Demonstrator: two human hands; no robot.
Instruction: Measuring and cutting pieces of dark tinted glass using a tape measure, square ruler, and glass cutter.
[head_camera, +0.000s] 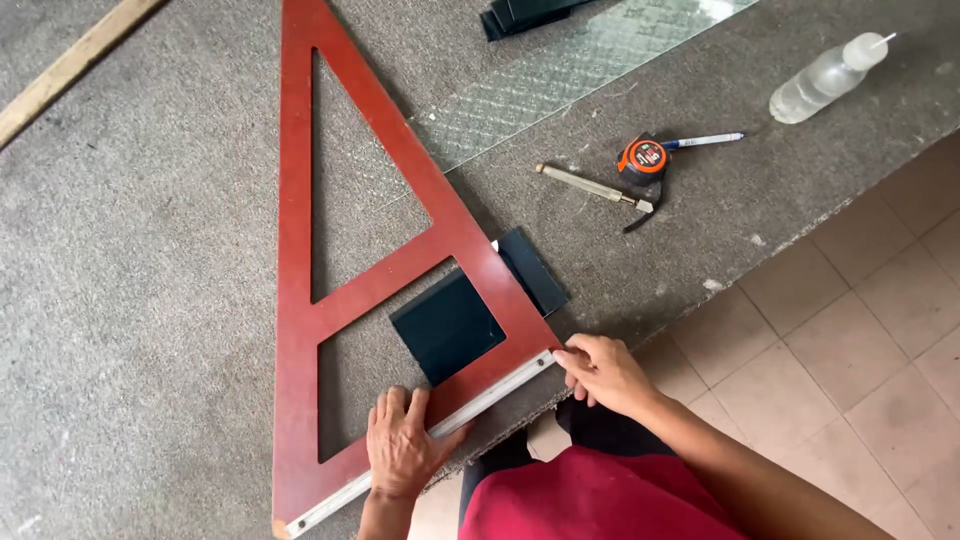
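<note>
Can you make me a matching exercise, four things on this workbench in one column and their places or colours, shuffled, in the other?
Things:
1. triangular square
2. tape measure
3. plastic bottle
4. dark glass piece

Places or colours:
A. orange and black, beside a pen and a glass cutter
B. clear, lying near the bench's far right edge
C. reddish brown, with the left hand flat on its bottom bar and the right hand at its corner
D. lying under the frame, seen through its lower opening

Pairs: 1-C, 2-A, 3-B, 4-D
</note>
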